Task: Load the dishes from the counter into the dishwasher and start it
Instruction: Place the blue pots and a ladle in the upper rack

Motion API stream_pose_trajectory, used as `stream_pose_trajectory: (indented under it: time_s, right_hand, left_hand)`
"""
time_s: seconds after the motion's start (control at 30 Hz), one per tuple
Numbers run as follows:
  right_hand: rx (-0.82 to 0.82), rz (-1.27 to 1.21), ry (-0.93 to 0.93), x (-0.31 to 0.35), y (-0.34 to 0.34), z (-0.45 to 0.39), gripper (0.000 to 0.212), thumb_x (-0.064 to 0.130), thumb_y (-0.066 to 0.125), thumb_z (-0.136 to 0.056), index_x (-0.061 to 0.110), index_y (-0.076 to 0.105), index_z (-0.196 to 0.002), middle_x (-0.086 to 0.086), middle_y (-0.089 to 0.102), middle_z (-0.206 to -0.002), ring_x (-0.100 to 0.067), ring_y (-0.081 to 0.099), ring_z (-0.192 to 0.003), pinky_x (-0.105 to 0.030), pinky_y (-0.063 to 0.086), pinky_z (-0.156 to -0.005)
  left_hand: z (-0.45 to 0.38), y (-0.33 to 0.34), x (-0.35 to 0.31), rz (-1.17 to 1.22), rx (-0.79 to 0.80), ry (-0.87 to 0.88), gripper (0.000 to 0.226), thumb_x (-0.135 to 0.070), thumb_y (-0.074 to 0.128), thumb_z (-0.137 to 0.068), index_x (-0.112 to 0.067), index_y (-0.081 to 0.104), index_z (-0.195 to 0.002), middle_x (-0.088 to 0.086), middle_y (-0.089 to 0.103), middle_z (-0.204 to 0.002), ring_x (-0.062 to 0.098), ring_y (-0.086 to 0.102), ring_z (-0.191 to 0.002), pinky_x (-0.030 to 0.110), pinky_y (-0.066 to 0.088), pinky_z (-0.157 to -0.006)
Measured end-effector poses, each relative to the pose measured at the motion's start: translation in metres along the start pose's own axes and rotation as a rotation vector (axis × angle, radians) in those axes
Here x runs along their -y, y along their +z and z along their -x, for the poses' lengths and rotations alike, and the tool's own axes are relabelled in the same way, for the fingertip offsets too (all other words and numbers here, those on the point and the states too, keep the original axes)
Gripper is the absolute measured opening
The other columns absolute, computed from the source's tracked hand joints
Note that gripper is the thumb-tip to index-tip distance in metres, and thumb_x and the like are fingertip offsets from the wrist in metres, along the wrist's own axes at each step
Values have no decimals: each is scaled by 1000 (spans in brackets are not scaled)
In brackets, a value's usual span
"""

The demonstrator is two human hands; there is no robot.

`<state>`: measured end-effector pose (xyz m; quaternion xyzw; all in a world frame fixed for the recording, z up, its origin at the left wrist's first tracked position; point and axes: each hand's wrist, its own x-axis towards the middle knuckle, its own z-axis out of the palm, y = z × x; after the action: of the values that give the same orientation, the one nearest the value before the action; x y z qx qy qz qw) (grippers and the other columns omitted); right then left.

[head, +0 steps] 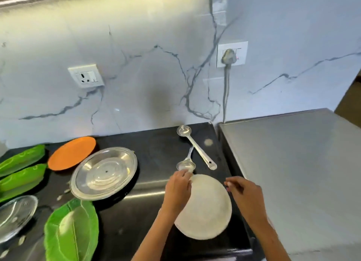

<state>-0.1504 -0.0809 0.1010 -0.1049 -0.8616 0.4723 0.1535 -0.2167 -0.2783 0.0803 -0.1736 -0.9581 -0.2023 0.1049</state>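
White plate (205, 206) lay on black counter (148, 143), near right edge | left hand (178, 190) pinched its far rim, fingers curled | right hand (244, 194) hovered beside plate, fingers loosely curled, holding nothing | spoon (186, 164) and ladle (195, 146) just beyond.

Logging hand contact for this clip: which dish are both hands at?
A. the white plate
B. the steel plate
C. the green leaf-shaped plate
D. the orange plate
A: the left hand and right hand sit at opposite edges of the white plate, at the counter's right end; the other dishes lie untouched further left.
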Motion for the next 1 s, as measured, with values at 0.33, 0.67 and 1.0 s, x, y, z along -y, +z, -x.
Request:
stream_pose_trajectory:
  time_s: [0.33, 0.67, 1.0]
  right_hand:
    - [3, 61, 124, -2, 33, -17, 12, 16, 65, -84, 21, 73, -93, 11, 72, -82, -5, 66, -76, -23, 54, -78]
    - [49, 64, 102, -17, 20, 13, 14, 22, 69, -80, 24, 71, -94, 17, 70, -84, -3, 67, -74, -8, 49, -74]
    - [-75, -6, 80, -27, -72, 81, 13, 4, 68, -81, 13, 73, -89, 8, 71, -79, 9, 64, -68, -6, 48, -71]
  left_hand:
    - [-49, 23, 61, 15, 115, 153, 19, 3, 73, -69, -12, 71, -81, 2, 69, -84, 21, 64, -64, 28, 48, -51]
    - [5, -65, 81, 90, -55, 172, 25, 10, 70, -73, -3, 69, -94, 2, 60, -86, 12, 55, -72, 22, 47, -61]
    - [70, -124, -50, 232, -107, 341, 17, -3, 61, -87, -5, 67, -103, -1, 58, -94, 12, 55, -79, 14, 41, -70]
